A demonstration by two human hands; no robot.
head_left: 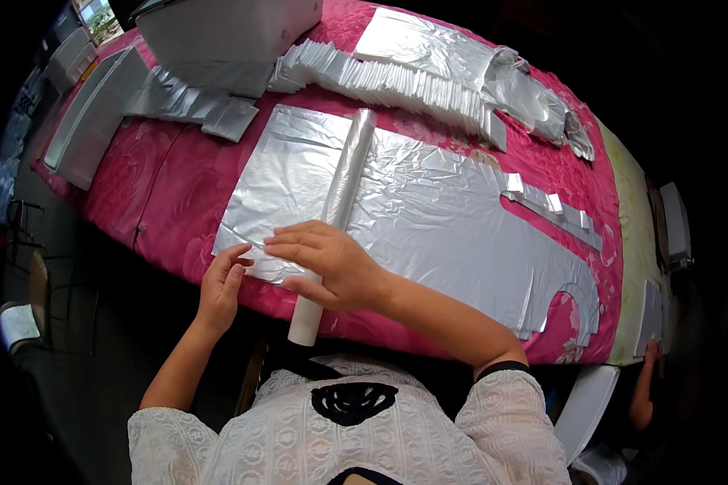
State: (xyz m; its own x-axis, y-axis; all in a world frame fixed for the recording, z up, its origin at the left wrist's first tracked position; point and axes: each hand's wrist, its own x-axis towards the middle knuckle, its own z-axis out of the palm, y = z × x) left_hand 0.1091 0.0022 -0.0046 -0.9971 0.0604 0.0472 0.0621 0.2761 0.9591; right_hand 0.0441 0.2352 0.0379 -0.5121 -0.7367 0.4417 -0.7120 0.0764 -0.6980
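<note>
A large silver plastic sheet [437, 218] lies spread over the table in front of me, with cut-out curves at its right end. Across its left part rests a long translucent roll [349, 166], slanting from the far side to the near table edge and jutting past it. My right hand [332, 267] lies over the near part of this roll, fingers stretched to the left and thumb apart. At the sheet's near left corner is my left hand [222, 291], its fingers loosely bent and apart from the thumb. I see nothing held in either hand.
A pink flowered cloth [178, 194] covers the table. Behind the sheet runs a long row of folded silver pieces [396, 87], with a crumpled silver bag [534, 105] beyond. White bins [226, 32] stand far left. Another person's hand [651, 352] shows at right.
</note>
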